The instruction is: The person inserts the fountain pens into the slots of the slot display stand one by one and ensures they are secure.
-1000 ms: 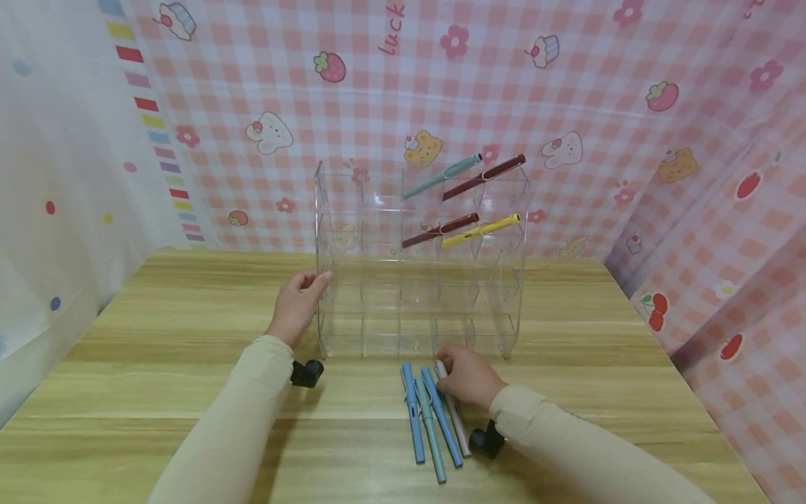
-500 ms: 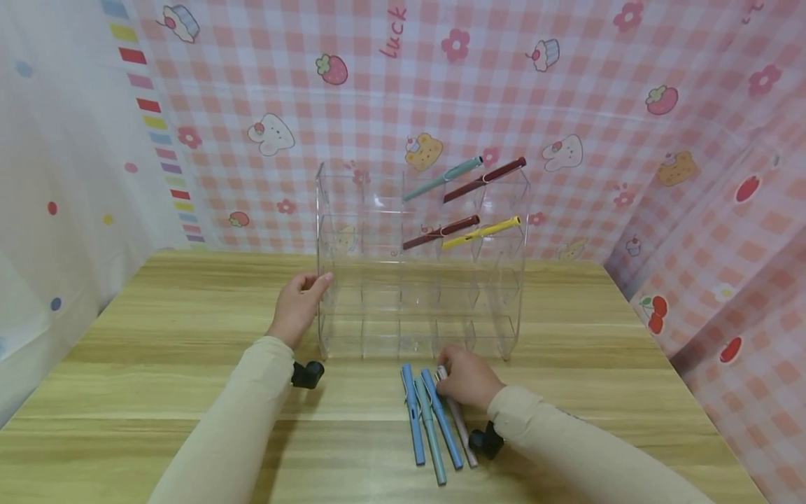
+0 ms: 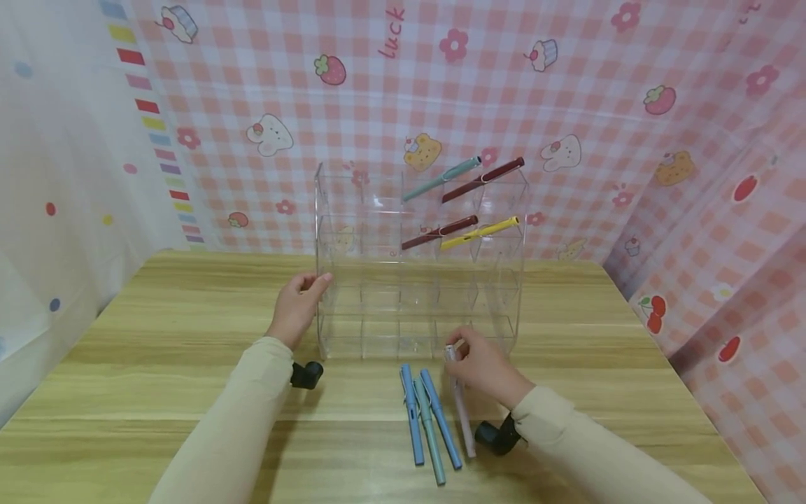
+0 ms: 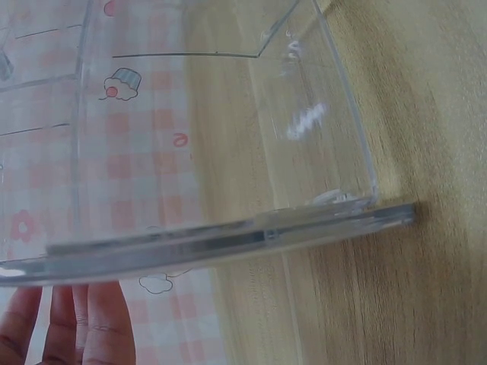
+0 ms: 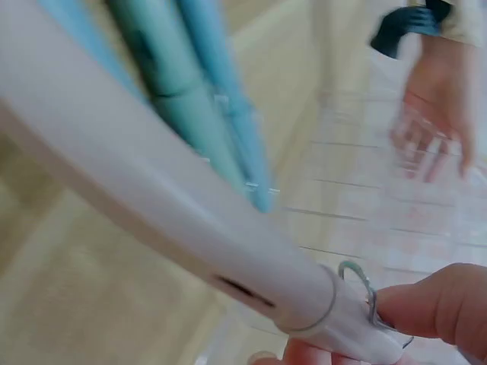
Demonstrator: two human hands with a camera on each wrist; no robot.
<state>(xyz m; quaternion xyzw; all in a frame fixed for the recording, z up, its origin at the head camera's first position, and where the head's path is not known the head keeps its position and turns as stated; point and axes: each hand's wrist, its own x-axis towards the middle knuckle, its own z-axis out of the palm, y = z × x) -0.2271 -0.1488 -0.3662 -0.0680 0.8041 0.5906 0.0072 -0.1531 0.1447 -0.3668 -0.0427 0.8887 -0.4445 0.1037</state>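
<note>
A clear acrylic rack (image 3: 380, 262) with several compartments stands upright on the table. My left hand (image 3: 294, 309) holds its left side panel, thumb over the front edge; in the left wrist view the fingers (image 4: 106, 323) lie against the panel's outer face. My right hand (image 3: 488, 367) pinches a pale pink pen (image 3: 464, 420) near its clip end, just in front of the rack's lower right. The pen slants down toward me, clip end up. Beside it on the table lie a blue pen (image 3: 412, 420), a teal pen (image 3: 430, 434) and another blue pen (image 3: 443, 423).
In the rack's upper rows rest a teal pen (image 3: 441, 180), a dark red pen (image 3: 483, 180), another dark red pen (image 3: 441, 233) and a yellow pen (image 3: 481, 233). A pink checked cloth (image 3: 352, 126) hangs behind the wooden table (image 3: 189, 315).
My right hand has drawn the pink pen away from the other pens, to the right and with its clip end raised. The left hand stays on the rack.
</note>
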